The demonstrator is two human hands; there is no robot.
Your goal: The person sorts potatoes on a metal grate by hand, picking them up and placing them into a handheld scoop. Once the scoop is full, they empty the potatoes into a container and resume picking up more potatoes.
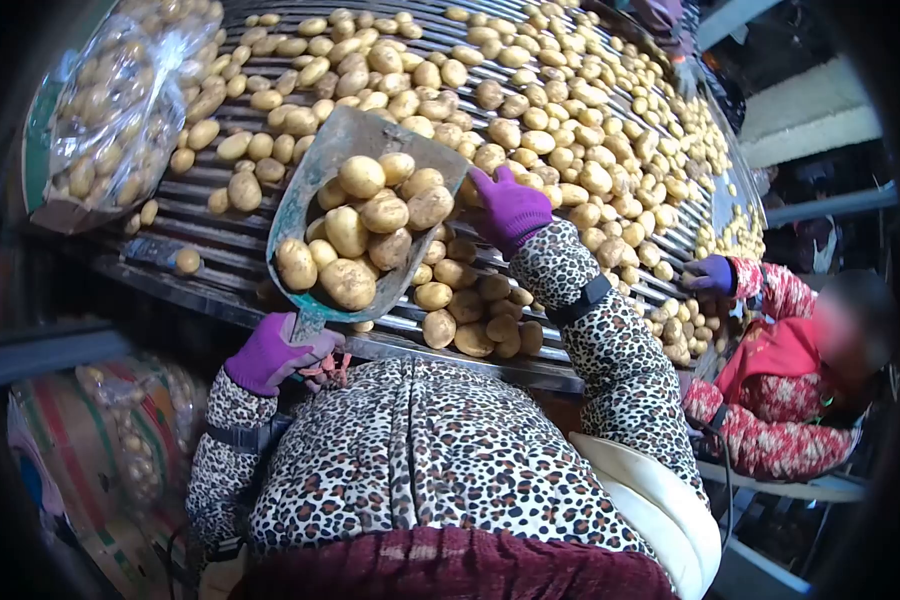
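Observation:
My left hand [275,355], in a purple glove, grips the handle of a metal scoop [342,138] with worn green paint. Several large potatoes [362,215] lie heaped in the scoop, which rests over the slatted bars near the front edge. My right hand [515,208], gloved in purple too, is just beyond the scoop's right side, its visible fingers apart. It reaches over loose potatoes [538,142] and seems to touch some; its fingertips are partly hidden among them. Nothing shows held in it.
Potatoes cover much of the slatted metal table [205,250]. A box [38,160] lined with clear plastic and filled with potatoes stands at the far left. A carton [80,440] is at lower left. On the right, a co-worker in a red patterned jacket [780,440] reaches a gloved hand [710,275] to the potatoes.

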